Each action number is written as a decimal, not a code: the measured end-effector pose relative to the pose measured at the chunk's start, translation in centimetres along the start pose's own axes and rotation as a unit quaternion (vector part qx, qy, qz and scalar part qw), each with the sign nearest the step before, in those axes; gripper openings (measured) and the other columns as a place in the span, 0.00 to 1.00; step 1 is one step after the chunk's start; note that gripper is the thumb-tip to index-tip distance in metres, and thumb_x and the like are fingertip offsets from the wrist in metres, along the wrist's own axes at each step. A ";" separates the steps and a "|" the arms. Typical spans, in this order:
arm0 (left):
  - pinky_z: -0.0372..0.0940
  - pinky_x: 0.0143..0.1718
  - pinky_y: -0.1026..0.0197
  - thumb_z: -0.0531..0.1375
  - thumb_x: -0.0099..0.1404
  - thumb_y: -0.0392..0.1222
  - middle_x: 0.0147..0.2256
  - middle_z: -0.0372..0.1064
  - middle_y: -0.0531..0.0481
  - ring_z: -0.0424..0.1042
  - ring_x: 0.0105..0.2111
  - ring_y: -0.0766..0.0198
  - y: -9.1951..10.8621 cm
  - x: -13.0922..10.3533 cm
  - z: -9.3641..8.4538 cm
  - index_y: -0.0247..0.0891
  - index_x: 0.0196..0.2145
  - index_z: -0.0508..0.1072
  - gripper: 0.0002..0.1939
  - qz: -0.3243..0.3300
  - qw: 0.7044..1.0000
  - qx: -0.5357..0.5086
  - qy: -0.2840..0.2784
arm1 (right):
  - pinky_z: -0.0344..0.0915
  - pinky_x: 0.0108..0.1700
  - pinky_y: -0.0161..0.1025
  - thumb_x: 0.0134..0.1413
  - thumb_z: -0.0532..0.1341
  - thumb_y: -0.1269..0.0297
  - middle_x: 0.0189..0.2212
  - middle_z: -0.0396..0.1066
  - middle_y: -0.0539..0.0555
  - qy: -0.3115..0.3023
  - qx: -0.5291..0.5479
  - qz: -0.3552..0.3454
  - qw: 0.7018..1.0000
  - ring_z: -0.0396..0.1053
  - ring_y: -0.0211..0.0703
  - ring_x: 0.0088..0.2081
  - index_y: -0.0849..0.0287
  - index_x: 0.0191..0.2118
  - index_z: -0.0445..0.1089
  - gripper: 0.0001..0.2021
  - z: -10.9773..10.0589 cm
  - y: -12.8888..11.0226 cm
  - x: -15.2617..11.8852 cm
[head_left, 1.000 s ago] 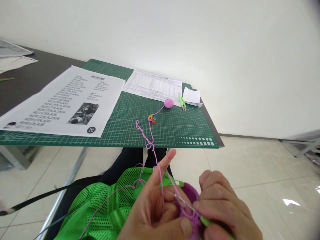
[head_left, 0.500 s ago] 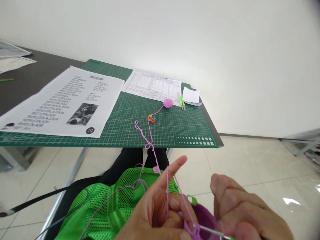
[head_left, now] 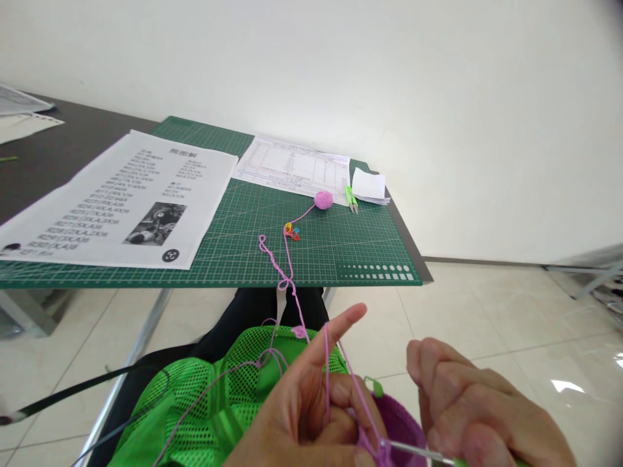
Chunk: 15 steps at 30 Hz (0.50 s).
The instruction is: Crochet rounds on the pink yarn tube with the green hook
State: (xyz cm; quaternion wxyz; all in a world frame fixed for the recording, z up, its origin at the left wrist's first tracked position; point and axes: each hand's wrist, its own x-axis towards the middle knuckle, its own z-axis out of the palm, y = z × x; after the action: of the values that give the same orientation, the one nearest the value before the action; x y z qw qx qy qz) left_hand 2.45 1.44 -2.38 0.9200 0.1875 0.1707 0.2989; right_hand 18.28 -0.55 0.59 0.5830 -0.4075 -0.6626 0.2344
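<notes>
My left hand (head_left: 311, 402) pinches the purple crochet piece (head_left: 396, 425) at the bottom of the view, with its index finger raised and pink yarn (head_left: 355, 379) looped over that finger. My right hand (head_left: 487, 408) is closed around a crochet hook (head_left: 413, 449), whose metal shaft reaches left to the stitches at the piece's edge. A green stitch marker (head_left: 377, 388) hangs at the piece's rim. The lower part of the piece is cut off by the frame.
On the green cutting mat (head_left: 253, 259) lie a printed pattern sheet (head_left: 117, 194), a form (head_left: 296, 167), a pink yarn ball (head_left: 323, 200), green snips (head_left: 351, 200), small colored markers (head_left: 292, 231) and white paper slips (head_left: 368, 184). Yarn trails over the mat's edge.
The view has shifted slightly, so the table items appear a little further left. Both hands keep nearly the same pose, and the hook stays at the stitches.
</notes>
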 end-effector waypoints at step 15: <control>0.44 0.19 0.70 0.69 0.53 0.27 0.26 0.71 0.55 0.46 0.18 0.75 -0.3 -0.1 -0.2 0.48 0.64 0.61 0.43 -0.007 0.999 -0.043 0.022 | 0.53 0.23 0.37 0.67 0.51 0.64 0.14 0.56 0.45 -0.051 -0.022 -0.012 0.998 0.54 0.32 0.18 0.59 0.23 0.59 0.19 -0.8 0.1 0.4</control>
State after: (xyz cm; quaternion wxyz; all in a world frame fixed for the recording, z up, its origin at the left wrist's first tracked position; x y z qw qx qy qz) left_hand 2.47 1.22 -2.62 0.9251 0.1401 0.1791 0.3040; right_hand 19.03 -0.35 0.92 0.5422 -0.3997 -0.7011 0.2336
